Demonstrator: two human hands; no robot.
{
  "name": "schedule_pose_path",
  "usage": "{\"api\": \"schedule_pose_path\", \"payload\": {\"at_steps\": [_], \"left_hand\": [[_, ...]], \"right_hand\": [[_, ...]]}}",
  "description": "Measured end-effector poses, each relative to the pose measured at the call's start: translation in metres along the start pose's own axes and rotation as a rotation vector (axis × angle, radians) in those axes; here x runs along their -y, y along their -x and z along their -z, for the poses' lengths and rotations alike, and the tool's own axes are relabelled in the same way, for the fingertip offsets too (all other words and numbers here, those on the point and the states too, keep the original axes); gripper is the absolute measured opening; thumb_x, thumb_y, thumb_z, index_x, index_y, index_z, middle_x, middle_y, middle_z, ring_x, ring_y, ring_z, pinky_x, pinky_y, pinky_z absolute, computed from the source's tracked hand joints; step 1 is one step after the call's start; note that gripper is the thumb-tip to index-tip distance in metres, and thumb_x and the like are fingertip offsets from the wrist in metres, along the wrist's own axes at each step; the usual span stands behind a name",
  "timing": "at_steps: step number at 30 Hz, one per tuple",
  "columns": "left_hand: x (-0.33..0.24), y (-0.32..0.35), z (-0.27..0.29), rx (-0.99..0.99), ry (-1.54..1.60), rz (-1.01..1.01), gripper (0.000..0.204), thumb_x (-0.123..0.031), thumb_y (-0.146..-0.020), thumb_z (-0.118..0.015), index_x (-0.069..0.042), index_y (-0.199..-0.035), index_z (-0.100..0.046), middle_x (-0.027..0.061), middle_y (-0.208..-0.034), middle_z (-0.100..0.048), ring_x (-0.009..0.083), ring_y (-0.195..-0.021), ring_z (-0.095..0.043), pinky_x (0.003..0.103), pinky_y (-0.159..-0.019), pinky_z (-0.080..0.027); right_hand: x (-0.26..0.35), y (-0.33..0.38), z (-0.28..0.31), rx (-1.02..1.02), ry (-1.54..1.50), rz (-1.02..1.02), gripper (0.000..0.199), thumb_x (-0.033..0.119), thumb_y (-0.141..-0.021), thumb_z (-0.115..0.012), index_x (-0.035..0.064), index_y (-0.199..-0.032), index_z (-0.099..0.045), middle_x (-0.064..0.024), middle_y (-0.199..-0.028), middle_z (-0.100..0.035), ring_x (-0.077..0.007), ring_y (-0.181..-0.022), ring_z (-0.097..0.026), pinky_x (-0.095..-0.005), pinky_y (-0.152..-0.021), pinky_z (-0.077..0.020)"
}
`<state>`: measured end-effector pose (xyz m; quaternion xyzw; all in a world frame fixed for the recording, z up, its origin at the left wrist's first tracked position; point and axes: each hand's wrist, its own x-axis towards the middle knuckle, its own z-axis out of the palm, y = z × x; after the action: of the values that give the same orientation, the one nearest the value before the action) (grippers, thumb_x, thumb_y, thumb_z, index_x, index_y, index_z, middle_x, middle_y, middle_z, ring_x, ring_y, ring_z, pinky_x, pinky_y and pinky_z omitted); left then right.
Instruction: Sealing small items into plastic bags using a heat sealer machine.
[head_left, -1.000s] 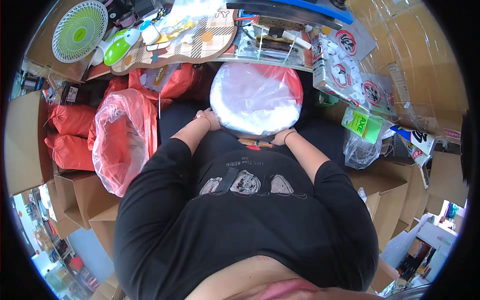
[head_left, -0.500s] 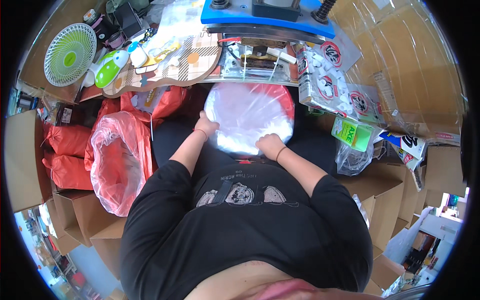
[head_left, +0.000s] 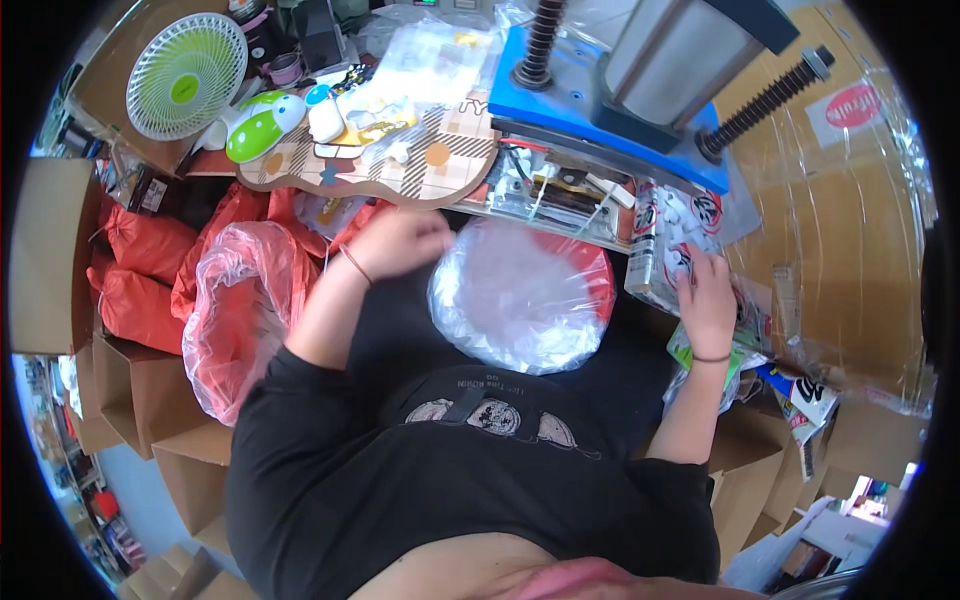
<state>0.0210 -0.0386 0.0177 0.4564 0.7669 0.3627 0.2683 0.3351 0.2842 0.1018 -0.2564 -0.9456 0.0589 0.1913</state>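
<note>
A round red tub (head_left: 600,275), lined with a clear plastic bag (head_left: 500,335), sits on my lap; what lies inside is hazy and whitish. My left hand (head_left: 400,242) hovers by the tub's upper left edge, below the patterned board, its fingers smeared by motion. At the right, my right hand (head_left: 708,300) reaches over a printed carton (head_left: 643,250) with small white pieces (head_left: 680,215) on it. Its fingers are stretched out and apart, at the near edge of those pieces. Whether they touch any piece is hard to make out.
A press with a blue plate (head_left: 600,125) and springs stands at the far right of the bench. A patterned board (head_left: 400,180) and a green-white fan (head_left: 187,77) are at the left. Beside my left arm hangs an open red bag (head_left: 235,310). Cardboard boxes (head_left: 195,470) flank me.
Both hands have let go of the lined tub. My left hand lifted up and away; my right hand moved right to the white pieces. The view has shifted and tilted.
</note>
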Motion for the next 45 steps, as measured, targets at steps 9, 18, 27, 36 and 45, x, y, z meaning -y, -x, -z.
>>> {"api": "schedule_pose_path", "payload": {"at_steps": [9, 18, 27, 36, 45], "left_hand": [[0.033, -0.052, 0.073, -0.62, -0.923, 0.178, 0.022, -0.016, -0.085, -0.061, -0.007, -0.104, -0.066, 0.0149, -0.094, -0.068, 0.0327, -0.087, -0.065, 0.042, -0.078, -0.051], [0.004, -0.018, 0.003, -0.795, -0.891, -0.241, 0.021, -0.025, -0.083, -0.064, -0.011, -0.098, -0.069, 0.005, -0.088, -0.065, 0.0288, -0.091, -0.061, 0.042, -0.075, -0.048], [-0.035, 0.026, -0.12, -0.123, -0.305, -0.42, 0.033, -0.013, -0.076, -0.069, -0.011, -0.108, -0.065, 0.0076, -0.095, -0.063, 0.0302, -0.096, -0.06, 0.043, -0.083, -0.049], [0.03, 0.16, -0.014, -0.74, -0.316, 0.014, 0.017, -0.011, -0.078, -0.067, -0.005, -0.094, -0.066, 0.0154, -0.092, -0.064, 0.0338, -0.089, -0.062, 0.043, -0.079, -0.051], [0.182, 0.345, 0.0, 0.006, -0.549, 1.087, 0.035, -0.014, -0.081, -0.051, -0.003, -0.11, -0.067, 0.0245, -0.104, -0.068, 0.0391, -0.098, -0.066, 0.045, -0.09, -0.05]], "right_hand": [[-0.034, -0.005, -0.053, 0.039, -0.235, -0.012, 0.025, 0.01, -0.086, -0.065, 0.0022, -0.11, -0.064, -0.0155, -0.11, -0.057, -0.0344, -0.098, -0.059, -0.0374, -0.086, -0.0475], [-0.033, -0.007, -0.053, 0.04, -0.31, -0.086, 0.016, 0.007, -0.088, -0.063, 0.0007, -0.103, -0.065, -0.0102, -0.099, -0.06, -0.0234, -0.089, -0.059, -0.0306, -0.076, -0.0474], [-0.047, -0.005, -0.06, 0.077, -0.391, -0.13, 0.014, 0.011, -0.091, -0.064, 0.0013, -0.101, -0.066, -0.0101, -0.096, -0.061, -0.0213, -0.086, -0.062, -0.0298, -0.07, -0.049], [-0.08, -0.005, -0.079, 0.135, -0.391, -0.072, 0.023, 0.018, -0.094, -0.063, 0.0006, -0.109, -0.066, -0.0112, -0.105, -0.063, -0.0212, -0.091, -0.061, -0.0304, -0.078, -0.0483], [-0.08, -0.008, -0.077, 0.145, -0.382, -0.031, 0.027, 0.022, -0.095, -0.062, -0.0013, -0.108, -0.066, -0.0109, -0.103, -0.062, -0.0202, -0.092, -0.06, -0.0304, -0.079, -0.0475]]}}
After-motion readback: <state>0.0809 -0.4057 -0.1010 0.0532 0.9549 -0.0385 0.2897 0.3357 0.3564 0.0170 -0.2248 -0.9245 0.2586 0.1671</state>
